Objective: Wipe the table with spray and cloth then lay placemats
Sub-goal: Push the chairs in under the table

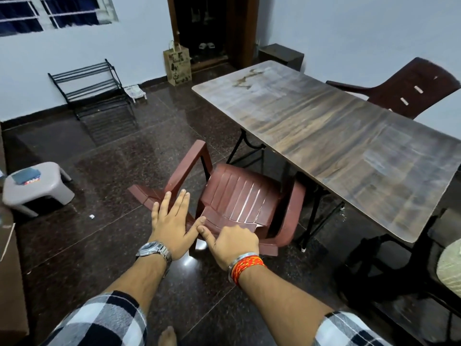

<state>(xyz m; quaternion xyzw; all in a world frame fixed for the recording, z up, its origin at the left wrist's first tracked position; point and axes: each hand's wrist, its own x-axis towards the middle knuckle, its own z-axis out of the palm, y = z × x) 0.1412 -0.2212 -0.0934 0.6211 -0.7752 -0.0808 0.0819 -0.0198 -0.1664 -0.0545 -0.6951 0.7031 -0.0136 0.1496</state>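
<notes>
Person stands on dark polished granite floor [99,233], beside the near left side of a long wood-grain laminate tabletop [324,126] on black folding legs; its surface is streaky and dull, with a brownish dried stain [245,79] at the far end. Spray, cloth, placemats: none identified with certainty. Both arms reach forward in black-and-white checked sleeves. Right hand [233,242], wearing a steel bangle and red thread band [247,265], grips the top edge of the backrest of a reddish-brown plastic armchair [239,196]; its fingers [239,229] curl over the rail, thumb stretched left along it. Left hand [172,226], with a steel wristwatch [154,249], is flat, its fingers [183,203] straight and slightly spread over the armchair's left armrest, holding nothing; contact with the armrest cannot be told. The two thumb tips sit just beside each other at the backrest edge. The armchair stands angled at the tabletop's long left side, seat partly under it. A dark brown plastic chair [411,88] stands on the far right side. At the far left, a low grey plastic stool [37,193] carries a dark blue flat item [26,176], nature unclear. Against the far wall: a black metal shoe rack [92,88] and a printed brown paper bag [177,64] by the doorway. A pale woven round object [450,270] shows at the right edge, cut off. A bare foot [167,335] shows at the bottom.
</notes>
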